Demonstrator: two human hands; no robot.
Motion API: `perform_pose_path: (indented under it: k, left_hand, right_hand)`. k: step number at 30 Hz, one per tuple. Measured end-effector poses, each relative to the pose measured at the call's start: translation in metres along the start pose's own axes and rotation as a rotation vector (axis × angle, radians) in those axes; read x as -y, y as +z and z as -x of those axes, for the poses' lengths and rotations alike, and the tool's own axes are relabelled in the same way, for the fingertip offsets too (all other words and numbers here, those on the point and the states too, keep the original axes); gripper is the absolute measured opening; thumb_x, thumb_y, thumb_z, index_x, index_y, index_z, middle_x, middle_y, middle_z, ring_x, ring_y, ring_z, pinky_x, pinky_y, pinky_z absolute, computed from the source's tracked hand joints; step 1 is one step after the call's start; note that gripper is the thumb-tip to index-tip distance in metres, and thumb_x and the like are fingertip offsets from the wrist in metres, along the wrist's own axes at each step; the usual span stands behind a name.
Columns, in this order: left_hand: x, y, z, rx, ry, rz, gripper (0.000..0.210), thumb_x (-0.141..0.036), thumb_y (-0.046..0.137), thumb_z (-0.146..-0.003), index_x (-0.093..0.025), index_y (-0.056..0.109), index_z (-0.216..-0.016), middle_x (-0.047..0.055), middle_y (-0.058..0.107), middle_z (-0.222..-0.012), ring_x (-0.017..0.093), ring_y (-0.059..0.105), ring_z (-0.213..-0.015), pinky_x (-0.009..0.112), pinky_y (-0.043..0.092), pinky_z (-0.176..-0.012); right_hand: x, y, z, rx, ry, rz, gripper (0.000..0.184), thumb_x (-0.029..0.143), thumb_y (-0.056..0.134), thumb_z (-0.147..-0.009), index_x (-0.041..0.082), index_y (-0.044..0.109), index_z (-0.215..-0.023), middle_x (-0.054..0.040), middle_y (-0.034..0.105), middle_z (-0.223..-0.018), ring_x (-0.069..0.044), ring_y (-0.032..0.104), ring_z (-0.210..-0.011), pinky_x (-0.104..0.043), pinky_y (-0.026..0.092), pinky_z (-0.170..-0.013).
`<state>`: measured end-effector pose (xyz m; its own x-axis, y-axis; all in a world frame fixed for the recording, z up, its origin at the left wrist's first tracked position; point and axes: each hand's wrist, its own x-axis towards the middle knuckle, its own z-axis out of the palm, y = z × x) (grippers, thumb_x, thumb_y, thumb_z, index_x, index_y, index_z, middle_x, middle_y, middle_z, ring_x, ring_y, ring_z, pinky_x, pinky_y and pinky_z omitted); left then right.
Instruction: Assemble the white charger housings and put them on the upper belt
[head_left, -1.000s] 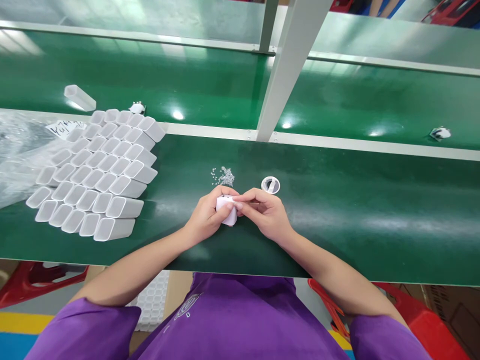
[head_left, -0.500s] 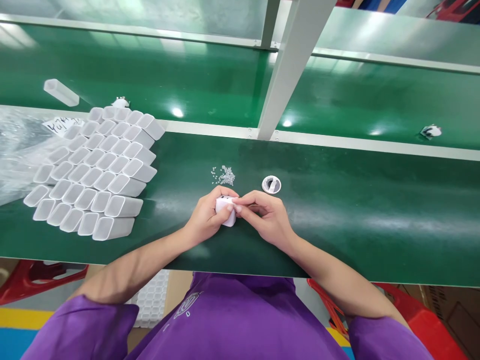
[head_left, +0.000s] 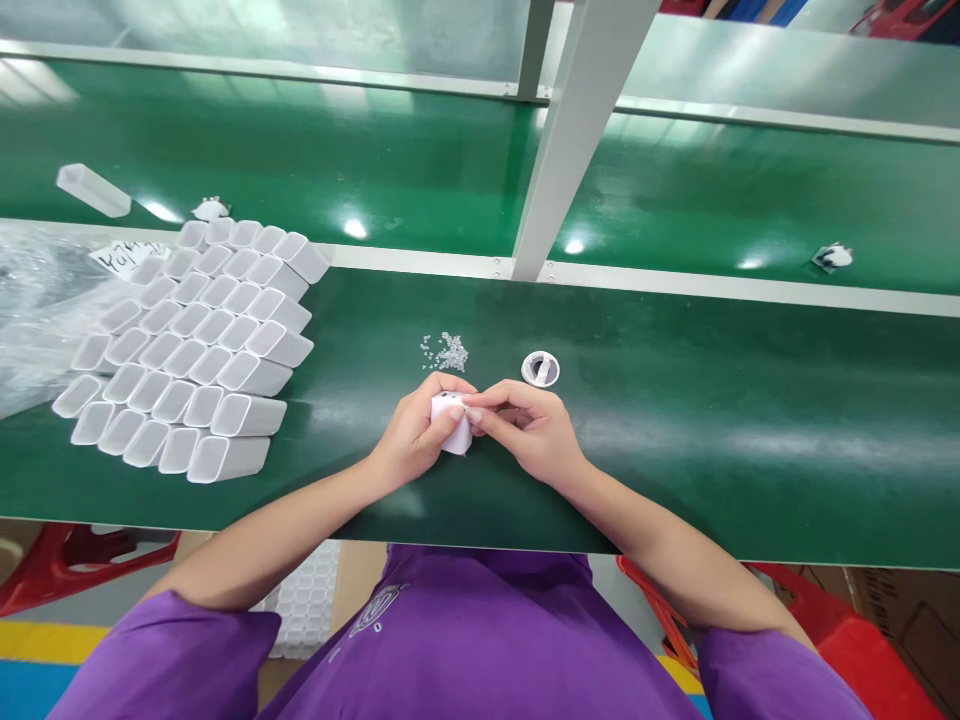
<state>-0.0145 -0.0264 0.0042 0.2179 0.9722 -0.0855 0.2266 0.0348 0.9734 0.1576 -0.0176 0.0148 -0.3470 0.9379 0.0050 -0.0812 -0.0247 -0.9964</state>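
Observation:
My left hand [head_left: 414, 432] is closed around a small white plastic housing [head_left: 459, 438] with dark slots on its top, low over the green bench. My right hand [head_left: 529, 425] pinches with thumb and forefinger at the housing's upper right corner; whatever sits between those fingertips is hidden. Just beyond the hands lies a scattered pile of tiny clear pieces [head_left: 452, 352]. To the right of that pile, a round white part with a dark centre and a raised bar [head_left: 541, 369] rests on the bench.
Rows of white open-ended sleeves [head_left: 214, 330] are stacked at the left, beside clear plastic wrap [head_left: 45, 300]. On the green belt behind are a loose sleeve [head_left: 94, 190], a small white part [head_left: 211, 208] and another [head_left: 834, 257]. A metal post [head_left: 566, 140] rises behind the bench.
Items on the belt behind, the loose sleeve and both small white parts, have shifted left. My hands keep nearly the same hold on the housing, whose top slots now show less.

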Motion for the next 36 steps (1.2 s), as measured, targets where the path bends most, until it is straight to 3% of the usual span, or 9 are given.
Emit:
perform_pose_path:
  k: [4,15,18,20,22,25,28,31,36]
  left_hand:
    - [0.002,0.0,0.001,0.086,-0.066,0.169,0.044,-0.059,0.05,-0.087,-0.017,0.055,-0.101,0.002,0.068,-0.074,0.015,0.063,-0.051,0.025,0.048,-0.049]
    - [0.003,0.0,-0.003,-0.045,0.045,-0.068,0.041,-0.057,0.054,-0.082,-0.017,0.059,-0.091,0.003,0.068,-0.076,0.015,0.061,-0.062,0.025,0.047,-0.055]
    - [0.005,0.001,-0.007,-0.018,0.006,-0.001,0.041,-0.057,0.054,-0.083,-0.018,0.058,-0.094,0.002,0.067,-0.076,0.014,0.06,-0.057,0.026,0.048,-0.053]
    - [0.006,0.001,-0.011,-0.033,-0.057,0.139,0.042,-0.058,0.052,-0.085,-0.018,0.056,-0.099,0.003,0.066,-0.079,0.014,0.061,-0.056,0.027,0.05,-0.052]
    - [0.007,0.003,-0.015,-0.095,-0.109,0.306,0.045,-0.06,0.049,-0.087,-0.019,0.053,-0.104,0.004,0.066,-0.087,0.016,0.064,-0.064,0.03,0.055,-0.057]
    - [0.012,0.007,-0.019,-0.106,-0.157,0.453,0.051,-0.063,0.048,-0.086,-0.018,0.052,-0.111,0.007,0.067,-0.093,0.02,0.067,-0.079,0.034,0.058,-0.068]
    - [0.019,0.004,-0.025,-0.077,-0.12,0.472,0.059,-0.066,0.052,-0.082,-0.015,0.055,-0.112,0.01,0.067,-0.098,0.02,0.065,-0.083,0.033,0.058,-0.069]
    - [0.023,-0.009,-0.033,-0.186,-0.018,0.498,0.06,-0.064,0.053,-0.083,-0.014,0.056,-0.115,0.009,0.066,-0.092,0.017,0.063,-0.076,0.028,0.056,-0.062]
    - [0.016,-0.037,-0.044,-0.418,0.036,0.537,0.042,-0.053,0.054,-0.086,-0.013,0.062,-0.092,0.003,0.06,-0.071,0.011,0.056,-0.059,0.02,0.047,-0.049]
  right_hand:
    - [0.0,0.0,0.0,0.009,0.044,-0.047,0.028,0.044,0.072,-0.08,0.018,0.072,-0.091,-0.0027,0.068,-0.084,-0.013,0.068,-0.065,-0.024,0.059,-0.058]
    - [-0.002,0.0,-0.001,-0.004,-0.083,0.143,0.016,0.032,0.065,-0.087,0.017,0.07,-0.09,-0.0026,0.066,-0.082,-0.012,0.064,-0.069,-0.022,0.056,-0.06]
    - [-0.007,-0.001,-0.004,-0.009,-0.153,0.178,0.015,0.029,0.059,-0.091,0.018,0.069,-0.095,-0.0029,0.064,-0.084,-0.012,0.063,-0.072,-0.022,0.057,-0.061]
    - [-0.01,0.001,-0.004,-0.008,-0.246,0.262,0.021,0.029,0.058,-0.091,0.02,0.066,-0.108,-0.0048,0.062,-0.094,-0.014,0.063,-0.082,-0.025,0.059,-0.067]
    - [-0.013,0.002,-0.003,0.018,-0.365,0.437,0.039,0.031,0.064,-0.088,0.021,0.056,-0.125,-0.0093,0.059,-0.113,-0.019,0.061,-0.101,-0.033,0.059,-0.082]
    - [-0.016,0.001,-0.008,0.027,-0.494,0.766,0.056,0.032,0.066,-0.086,0.022,0.044,-0.136,-0.0145,0.051,-0.131,-0.026,0.052,-0.121,-0.044,0.051,-0.1]
    - [-0.008,-0.008,-0.035,0.026,-0.546,0.916,0.043,0.027,0.059,-0.09,0.022,0.047,-0.131,-0.0125,0.055,-0.122,-0.025,0.056,-0.114,-0.041,0.051,-0.096]
    - [0.012,-0.016,-0.094,-0.008,-0.502,1.008,0.043,0.02,0.061,-0.085,0.017,0.051,-0.127,-0.0146,0.051,-0.122,-0.025,0.057,-0.108,-0.038,0.052,-0.09]
    - [0.037,-0.011,-0.202,-0.055,-0.083,1.326,0.057,0.009,0.053,-0.082,0.011,0.041,-0.138,-0.019,0.043,-0.131,-0.029,0.058,-0.105,-0.039,0.049,-0.088]
